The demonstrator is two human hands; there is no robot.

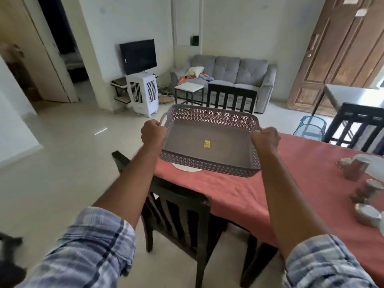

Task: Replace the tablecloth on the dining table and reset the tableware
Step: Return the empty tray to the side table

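Observation:
An empty grey plastic basket [207, 164] with latticed walls and a small yellow sticker on its floor hangs above the left end of the dining table. My left hand [153, 133] grips its left handle and my right hand [266, 137] grips its right handle. The table wears a salmon-red tablecloth [259, 192]. A white plate [186, 168] lies on the cloth, mostly hidden under the basket. At the table's right edge stand steel tumblers [355, 169], small steel bowls [366, 214] and another white plate [376, 170].
A dark wooden chair [178, 210] is pushed in at the near side, another chair [230, 98] stands at the far end, a third chair [357, 125] at the right. Beyond are a grey sofa [234, 72], a white air cooler [142, 93] and pale floor to the left.

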